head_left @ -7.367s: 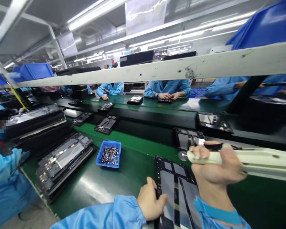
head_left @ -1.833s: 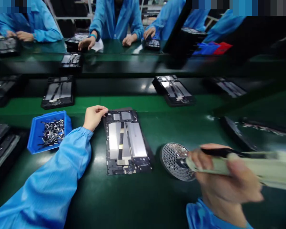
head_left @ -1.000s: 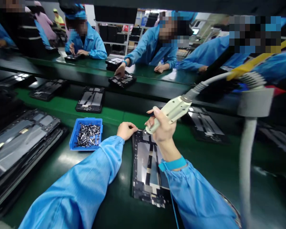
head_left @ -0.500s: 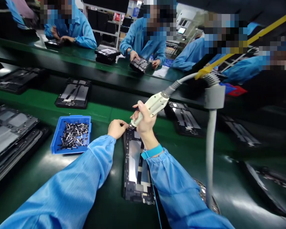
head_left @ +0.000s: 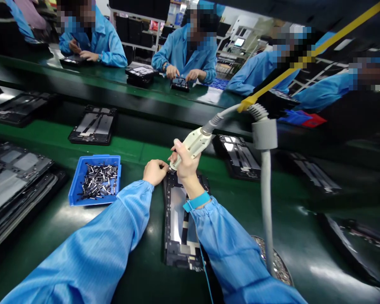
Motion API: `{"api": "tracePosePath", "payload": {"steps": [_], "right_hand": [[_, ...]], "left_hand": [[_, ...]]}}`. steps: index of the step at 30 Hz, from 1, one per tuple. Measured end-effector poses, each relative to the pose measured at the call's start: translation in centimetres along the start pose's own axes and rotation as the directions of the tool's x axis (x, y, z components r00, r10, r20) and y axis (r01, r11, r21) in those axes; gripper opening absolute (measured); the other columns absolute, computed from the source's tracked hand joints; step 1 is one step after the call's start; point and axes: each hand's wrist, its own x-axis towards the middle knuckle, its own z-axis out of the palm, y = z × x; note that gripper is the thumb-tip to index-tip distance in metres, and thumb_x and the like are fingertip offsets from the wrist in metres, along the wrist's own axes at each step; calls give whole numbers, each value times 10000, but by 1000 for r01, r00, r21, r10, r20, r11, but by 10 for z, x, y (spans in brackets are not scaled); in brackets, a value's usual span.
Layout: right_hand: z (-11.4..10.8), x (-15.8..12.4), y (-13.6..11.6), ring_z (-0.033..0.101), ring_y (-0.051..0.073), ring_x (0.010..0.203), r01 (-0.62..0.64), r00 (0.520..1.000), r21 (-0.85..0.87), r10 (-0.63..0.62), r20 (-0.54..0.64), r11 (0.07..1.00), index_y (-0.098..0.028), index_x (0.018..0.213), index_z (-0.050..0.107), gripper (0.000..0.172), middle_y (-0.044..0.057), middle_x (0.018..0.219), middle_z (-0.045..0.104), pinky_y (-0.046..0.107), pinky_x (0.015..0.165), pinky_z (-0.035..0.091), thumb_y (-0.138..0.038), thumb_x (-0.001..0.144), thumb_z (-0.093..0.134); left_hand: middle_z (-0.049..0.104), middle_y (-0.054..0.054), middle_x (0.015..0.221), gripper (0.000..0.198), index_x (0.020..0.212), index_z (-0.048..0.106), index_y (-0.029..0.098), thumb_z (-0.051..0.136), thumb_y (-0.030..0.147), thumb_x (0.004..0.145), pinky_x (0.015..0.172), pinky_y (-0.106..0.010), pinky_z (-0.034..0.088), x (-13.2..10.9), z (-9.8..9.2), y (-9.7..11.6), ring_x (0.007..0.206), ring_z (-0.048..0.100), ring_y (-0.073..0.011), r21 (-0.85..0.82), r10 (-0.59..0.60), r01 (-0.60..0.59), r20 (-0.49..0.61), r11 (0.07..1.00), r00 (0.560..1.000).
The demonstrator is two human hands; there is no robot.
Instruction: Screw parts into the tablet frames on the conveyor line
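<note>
My right hand (head_left: 186,162) is wrapped around a white power screwdriver (head_left: 194,141) with a grey hose at its top. The driver is tilted, its tip down at the far left corner of an opened tablet (head_left: 177,215). That tablet lies lengthwise before me, black with silver panels, partly covered by my right hand and sleeve. At the same corner, my left hand (head_left: 155,172) is closed in a pinch close beside the tip; whatever is between its fingers is hidden. A blue bin (head_left: 72,190) of small black and silver parts stands left of my left hand.
A stack of tablet panels (head_left: 15,177) fills the left side. Further opened tablets (head_left: 93,124) lie along the green belt. A round dish of small metal pieces (head_left: 281,270) sits beside my right sleeve, near the hanging hose (head_left: 266,202). Several people in blue work opposite.
My right hand and the screwdriver have shifted slightly left, and the hose swung left too. My left hand stays at the corner. A person opposite has laid a tablet down flat.
</note>
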Motion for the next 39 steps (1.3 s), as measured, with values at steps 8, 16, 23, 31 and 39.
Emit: {"api": "tracePosePath", "payload": {"steps": [8,16,23,31,39], "right_hand": [[-14,-8,-54,437,92,356,132,988,240,-108,-110,962,-198,672,687,376,-89,387,438,261,445,445,-551,705,813],[-124,-103,-136,467,121,389,116,989,197,-131,67,974,-204,825,811,312,-30,418,483,263,429,427,-511,775,839],[-201,-138,-145,482,121,400,141,982,73,-129,-140,987,-180,814,822,333,-9,433,490,261,436,440,-511,778,822],[-229,-133,-130,550,156,429,105,956,-47,-114,-272,993,-184,844,748,338,-30,470,534,303,441,480,-490,759,863],[-228,-141,-122,465,110,371,31,941,51,-12,-338,998,-198,682,662,392,-62,405,482,312,466,489,-536,706,858]], "left_hand": [[734,-40,717,132,771,791,165,709,204,867,746,-278,528,3,-4,-2,718,688,-183,62,64,-61,-48,996,997],[658,-173,1372,305,1206,711,175,639,319,948,1117,-501,501,-89,-6,16,1305,603,-319,261,464,-430,-83,864,882],[575,-120,1554,563,1480,568,204,667,396,960,1207,-626,435,-187,39,-3,1458,499,-396,474,617,-812,539,341,573],[531,-151,1588,512,1459,612,177,523,131,956,1260,-683,310,-21,33,40,1502,443,-403,766,426,-454,261,455,866],[552,-233,1537,461,1339,653,74,557,206,908,1254,-680,289,51,24,14,1481,436,-432,668,512,-313,-119,675,851]]}}
